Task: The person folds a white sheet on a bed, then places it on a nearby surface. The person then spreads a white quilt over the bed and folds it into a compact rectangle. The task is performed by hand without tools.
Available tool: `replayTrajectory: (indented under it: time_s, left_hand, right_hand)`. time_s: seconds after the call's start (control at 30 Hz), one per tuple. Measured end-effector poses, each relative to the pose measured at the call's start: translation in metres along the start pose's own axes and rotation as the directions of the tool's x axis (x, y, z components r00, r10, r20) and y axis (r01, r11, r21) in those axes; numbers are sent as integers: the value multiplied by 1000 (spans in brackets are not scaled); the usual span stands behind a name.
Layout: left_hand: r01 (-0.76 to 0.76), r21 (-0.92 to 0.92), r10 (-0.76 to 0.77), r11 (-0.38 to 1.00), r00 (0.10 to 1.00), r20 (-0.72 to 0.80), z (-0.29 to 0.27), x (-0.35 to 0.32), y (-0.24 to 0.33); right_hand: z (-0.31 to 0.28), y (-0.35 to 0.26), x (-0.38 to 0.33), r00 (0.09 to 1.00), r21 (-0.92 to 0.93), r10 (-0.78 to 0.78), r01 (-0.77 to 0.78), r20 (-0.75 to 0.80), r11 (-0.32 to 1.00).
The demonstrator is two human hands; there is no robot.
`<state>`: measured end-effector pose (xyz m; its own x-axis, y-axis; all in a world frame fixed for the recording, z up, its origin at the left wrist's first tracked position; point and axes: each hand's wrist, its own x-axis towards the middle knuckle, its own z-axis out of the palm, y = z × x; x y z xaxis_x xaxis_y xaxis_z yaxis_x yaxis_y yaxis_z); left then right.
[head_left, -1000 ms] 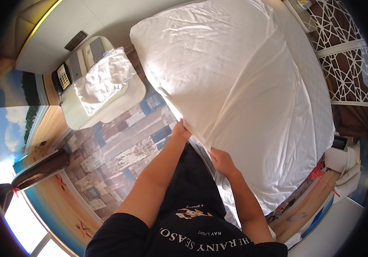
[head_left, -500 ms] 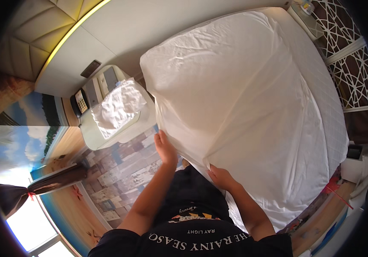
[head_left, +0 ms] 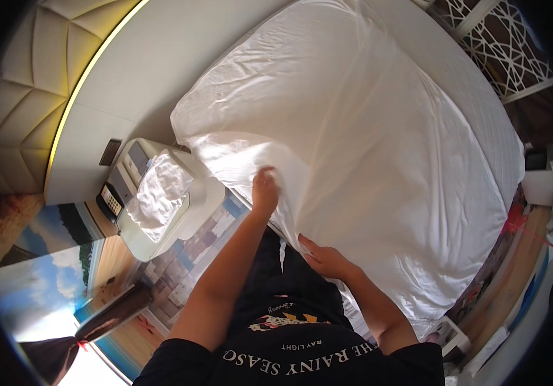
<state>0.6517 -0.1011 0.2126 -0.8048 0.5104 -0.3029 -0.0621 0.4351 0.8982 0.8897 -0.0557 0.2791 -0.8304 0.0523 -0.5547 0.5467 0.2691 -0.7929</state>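
A white bed sheet (head_left: 379, 154) lies loosely over the mattress, with long creases running across it. My left hand (head_left: 265, 191) is closed on the sheet near the bed's near left edge, where the cloth is raised and bunched; its fingertips are slightly blurred. Lower and to the right, my right hand (head_left: 329, 260) grips the sheet's near edge, the thumb along the cloth. Between the two hands the sheet edge sags, and a narrow strip of cloth hangs against my dark shirt (head_left: 289, 283).
At left stands a pale bedside table (head_left: 141, 238) bearing a crumpled white cloth (head_left: 161, 196) and a black telephone (head_left: 110, 198). A brown tied curtain (head_left: 51, 357) hangs at lower left. At upper right is a white lattice screen (head_left: 501, 45); a white box-shaped object (head_left: 540, 186) stands beyond the bed's right side.
My left hand has moved up and farther over the bed, raising the sheet's left part. My right hand keeps its grip, slightly shifted left. The whole view has turned somewhat.
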Motion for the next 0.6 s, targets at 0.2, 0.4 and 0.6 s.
replayTrajectory:
  time_s: [0.2, 0.4, 0.6]
  left_hand:
    - [-289, 447, 132, 847, 928, 348, 46, -33, 3]
    - [-578, 742, -102, 341, 762, 640, 51, -44, 17]
    - [-337, 772, -111, 540, 880, 462, 42, -9, 3]
  right_hand:
    - [7, 6, -1, 998, -67, -5, 0, -60, 998]
    - [3, -9, 6, 993, -76, 119, -121, -21, 990]
    - [13, 1, 1, 981, -103, 66, -85, -180, 991]
